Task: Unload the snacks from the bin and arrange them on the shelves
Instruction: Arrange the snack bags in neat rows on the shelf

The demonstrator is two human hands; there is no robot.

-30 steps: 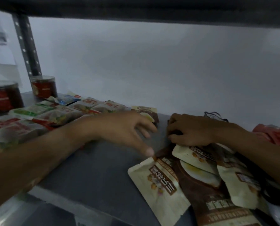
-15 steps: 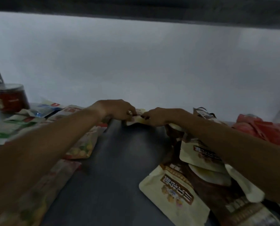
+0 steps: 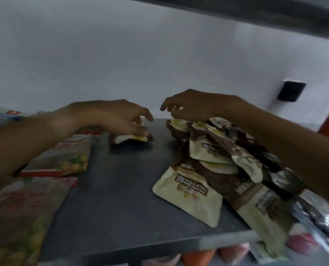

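Risk sat lower right of frame — snack heap (image 3: 227, 156) overhung shelf (image 3: 111, 189) edge, so a forearm nudge could spill it. Left hand (image 3: 117, 118) pinched a pouch (image 3: 131, 138) at centre; right hand (image 3: 190, 108) hovered loose, prob. w/ nothing held.

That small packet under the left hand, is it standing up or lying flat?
Lying flat: the small packet rests on the shelf under the left hand.
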